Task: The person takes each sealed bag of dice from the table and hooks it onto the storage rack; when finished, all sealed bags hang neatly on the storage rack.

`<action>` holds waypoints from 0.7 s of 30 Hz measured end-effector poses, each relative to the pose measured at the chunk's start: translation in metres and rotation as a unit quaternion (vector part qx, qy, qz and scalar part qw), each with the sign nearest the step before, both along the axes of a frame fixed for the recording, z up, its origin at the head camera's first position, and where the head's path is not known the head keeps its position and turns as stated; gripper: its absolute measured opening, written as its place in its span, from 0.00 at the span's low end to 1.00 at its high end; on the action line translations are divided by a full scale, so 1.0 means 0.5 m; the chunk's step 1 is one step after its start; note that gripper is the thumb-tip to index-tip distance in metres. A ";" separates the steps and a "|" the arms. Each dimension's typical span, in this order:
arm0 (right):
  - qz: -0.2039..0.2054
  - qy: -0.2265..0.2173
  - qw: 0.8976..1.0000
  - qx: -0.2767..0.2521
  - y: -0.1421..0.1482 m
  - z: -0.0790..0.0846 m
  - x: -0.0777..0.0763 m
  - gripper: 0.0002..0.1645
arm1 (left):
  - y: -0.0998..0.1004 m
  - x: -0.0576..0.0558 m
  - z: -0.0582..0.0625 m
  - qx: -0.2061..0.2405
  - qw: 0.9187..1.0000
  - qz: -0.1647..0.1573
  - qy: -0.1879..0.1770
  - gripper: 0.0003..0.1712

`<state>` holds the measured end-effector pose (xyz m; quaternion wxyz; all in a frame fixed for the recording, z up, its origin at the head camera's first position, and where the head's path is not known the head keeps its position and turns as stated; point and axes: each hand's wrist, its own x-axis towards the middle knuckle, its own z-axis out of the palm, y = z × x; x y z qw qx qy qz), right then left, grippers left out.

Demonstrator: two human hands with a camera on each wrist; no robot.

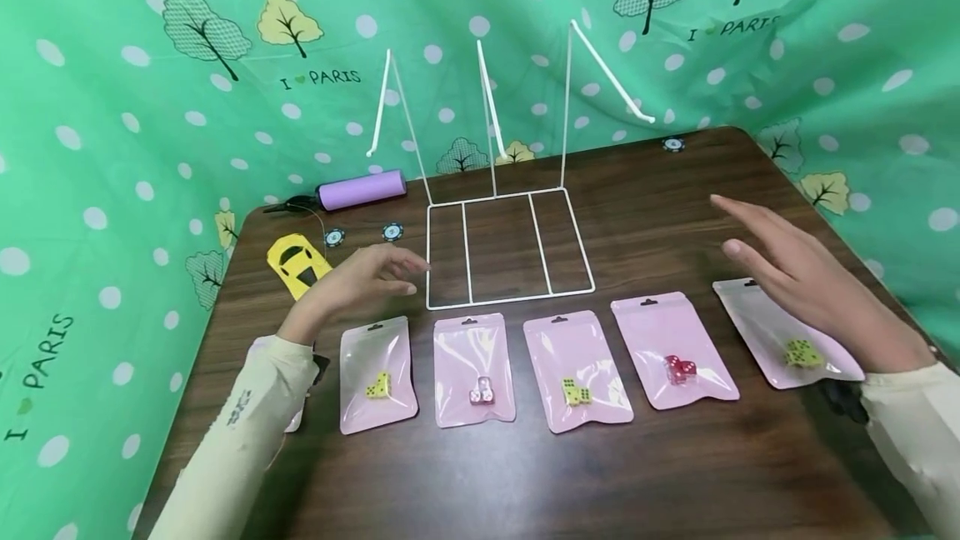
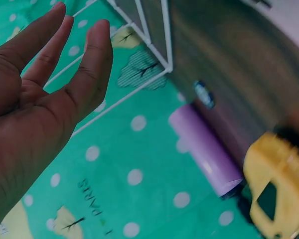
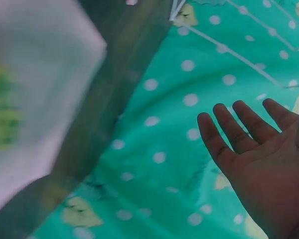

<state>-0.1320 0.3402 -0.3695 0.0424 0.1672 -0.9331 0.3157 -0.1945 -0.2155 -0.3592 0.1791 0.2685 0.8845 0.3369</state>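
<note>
Yellow toy car (image 1: 296, 263), one, at the left. Purple cylinder (image 1: 363, 190) with black tapered end, one, behind it. Poker chips (image 1: 392, 232), three: two at left, one far right by the back edge. Left hand (image 1: 375, 273) between car and rack, fingers loosely bent, nothing held. White wire rack (image 1: 510, 299), one, mid-desk; three uprights, each with a sloping arm; two crossbars inside the base. Pink zip pouches (image 1: 475, 348), six, in a row along the near side; leftmost mostly hidden by the left sleeve (image 1: 247, 415). Dice (image 1: 482, 392) in the other five, left to right: yellow, clear, yellow, red, yellow-green. Clear ones number three; others overlap, count uncertain. Right hand (image 1: 795, 269) raised above the rightmost pouch, fingers extended, thumb apart, nothing held.

Desk (image 1: 480, 490): dark brown wood grain, rounded far corners, slight sheen. Green curtain (image 1: 105, 148) hangs behind and at the sides; white spots, grey-green and yellow trees.

Writing: "I PARIS", heart after the "I", on the curtain at left edge, left of the rack and upper right. Left-sleeve print illegible; chip markings too small to read.
</note>
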 end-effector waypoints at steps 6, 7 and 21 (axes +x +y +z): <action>-0.061 -0.008 0.998 -0.002 0.052 -0.052 0.044 0.34 | 0.016 -0.009 -0.051 -0.017 0.997 0.014 -0.074 0.19; -0.067 -0.003 0.998 -0.002 0.060 -0.060 0.050 0.33 | 0.017 -0.010 -0.057 -0.021 0.995 0.021 -0.092 0.19; -0.178 -0.076 0.979 0.059 0.132 -0.123 0.103 0.41 | 0.029 -0.005 -0.108 -0.064 0.994 0.062 -0.067 0.15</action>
